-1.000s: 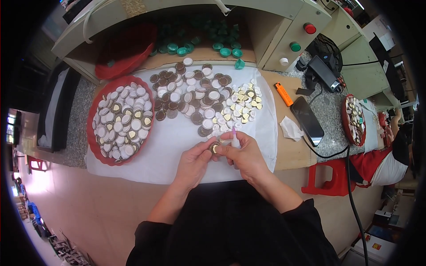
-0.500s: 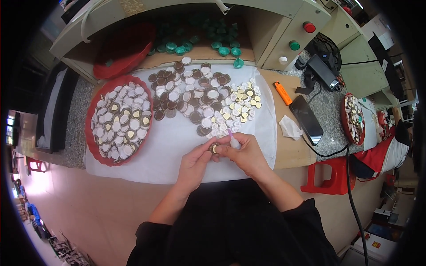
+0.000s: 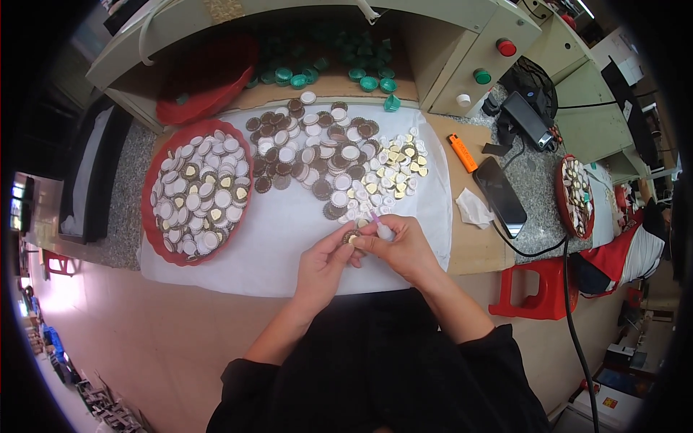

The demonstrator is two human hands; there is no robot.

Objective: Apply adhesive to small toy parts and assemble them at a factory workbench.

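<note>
White sheet (image 3: 289, 238) with loose caps (image 3: 339, 159), red tray (image 3: 155, 238); hands closed: left hand (image 3: 325, 263) on small cap (image 3: 351, 237), right hand (image 3: 404, 249) on glue bottle (image 3: 382, 229).

I sit at a wooden table (image 3: 473, 249) with a beige machine housing (image 3: 462, 43) along its far edge. A red plastic stool (image 3: 538, 292) stands by its right corner, on pinkish floor (image 3: 144, 339).

phone (image 3: 500, 195) | dark blank screen, flat on table, right of white sheet (image 3: 289, 224)
</note>
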